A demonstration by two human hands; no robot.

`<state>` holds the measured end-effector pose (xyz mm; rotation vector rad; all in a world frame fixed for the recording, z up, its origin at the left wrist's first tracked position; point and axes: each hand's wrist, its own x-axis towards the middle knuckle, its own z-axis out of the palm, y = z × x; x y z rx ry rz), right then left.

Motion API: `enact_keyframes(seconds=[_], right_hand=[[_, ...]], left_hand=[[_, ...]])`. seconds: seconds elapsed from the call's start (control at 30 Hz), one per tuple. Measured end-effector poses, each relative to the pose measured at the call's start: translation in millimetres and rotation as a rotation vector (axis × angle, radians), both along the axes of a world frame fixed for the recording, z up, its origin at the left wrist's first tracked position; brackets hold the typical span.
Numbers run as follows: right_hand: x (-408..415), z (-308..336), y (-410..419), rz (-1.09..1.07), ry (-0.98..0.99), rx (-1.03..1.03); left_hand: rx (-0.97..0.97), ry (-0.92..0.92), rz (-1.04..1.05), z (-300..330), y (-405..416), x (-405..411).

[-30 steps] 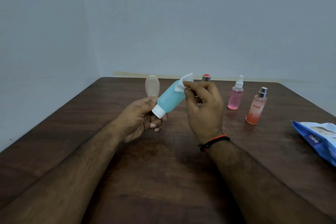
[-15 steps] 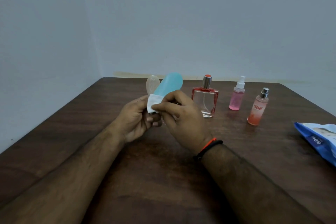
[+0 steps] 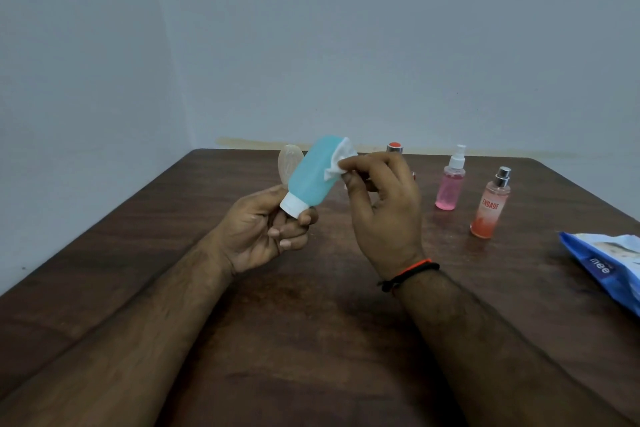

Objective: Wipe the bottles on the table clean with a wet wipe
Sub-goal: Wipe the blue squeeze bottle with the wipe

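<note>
From the head view, my left hand (image 3: 258,232) keeps its grip closed on the white cap of the teal bottle (image 3: 311,173), which is tilted toward 1 o'clock above the worktop (image 3: 311,340). My right hand (image 3: 379,204) pinches the wet wipe (image 3: 337,163) against the bottle's upper side. At 3 o'clock stand a pink spray bottle (image 3: 450,185) and an orange spray bottle (image 3: 490,210).

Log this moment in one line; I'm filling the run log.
step: wiping | left hand: holds teal bottle by cap | right hand: wipe on bottle's upper end | untouched: pink bottle, orange bottle
</note>
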<state>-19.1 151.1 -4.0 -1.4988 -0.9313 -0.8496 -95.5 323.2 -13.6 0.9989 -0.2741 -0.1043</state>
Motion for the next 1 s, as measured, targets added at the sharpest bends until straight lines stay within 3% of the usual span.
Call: enact_keyframes(seconds=[0.13,0.33,0.63,0.87,1.0], right_hand=[[-2.1,-1.9,2.1,0.055,0.090,-0.023],[-7.1,-8.2,7.4,0.136,0.072,-0.188],[0.8,-6.5,4.9,0.108,0.161,-0.177],[-1.8,-4.6,3.2,0.255,0.265,-0.139],[-4.3,-3.6,3.4,0.293,0.203,-0.211]], left_hand=[[0.005,0.007,0.022,-0.9,-0.3,0.4],[0.027,-0.051,0.166,1.0,-3.7,1.7],[0.234,-0.100,0.258,-1.6,-6.9,1.6],[0.187,-0.077,0.371,0.2,-7.6,2.3],[0.191,-0.039,0.458,0.8,-7.2,1.9]])
